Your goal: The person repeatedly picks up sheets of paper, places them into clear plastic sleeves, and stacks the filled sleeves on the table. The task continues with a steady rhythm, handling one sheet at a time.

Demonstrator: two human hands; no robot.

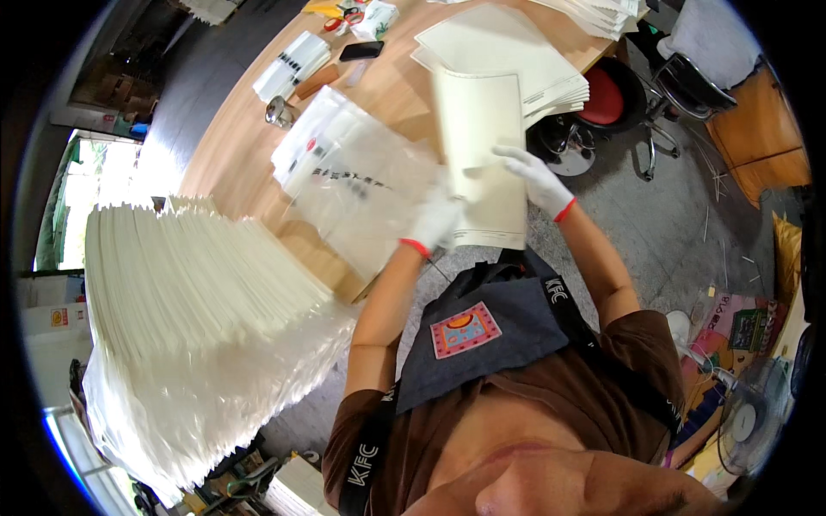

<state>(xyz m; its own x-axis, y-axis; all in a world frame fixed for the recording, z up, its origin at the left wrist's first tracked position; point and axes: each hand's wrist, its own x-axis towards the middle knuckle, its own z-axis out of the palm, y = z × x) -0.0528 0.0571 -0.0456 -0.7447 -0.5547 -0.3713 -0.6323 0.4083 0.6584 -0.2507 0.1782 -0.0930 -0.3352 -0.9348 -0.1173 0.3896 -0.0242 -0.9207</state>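
A cream folded paper piece (486,146) with a thin printed border stands in front of me, its lower end near my apron. My left hand (437,219), in a white glove with a red cuff, grips its lower left edge, somewhat blurred. Beside its right edge is my right hand (535,179), gloved alike, with fingers stretched out against the paper. Clear plastic bags (357,193) with dark print lie flat on the table, left of my left hand. Past the held piece lies a pile of similar cream sheets (508,47).
A tall stack of pale folded paper (189,301), partly wrapped in plastic, stands at left. The wooden table (228,142) carries a phone (361,51), a metal cup (280,113), a brown block (317,81) and packets (292,64). A red stool (601,93) and a fan (747,423) stand at right.
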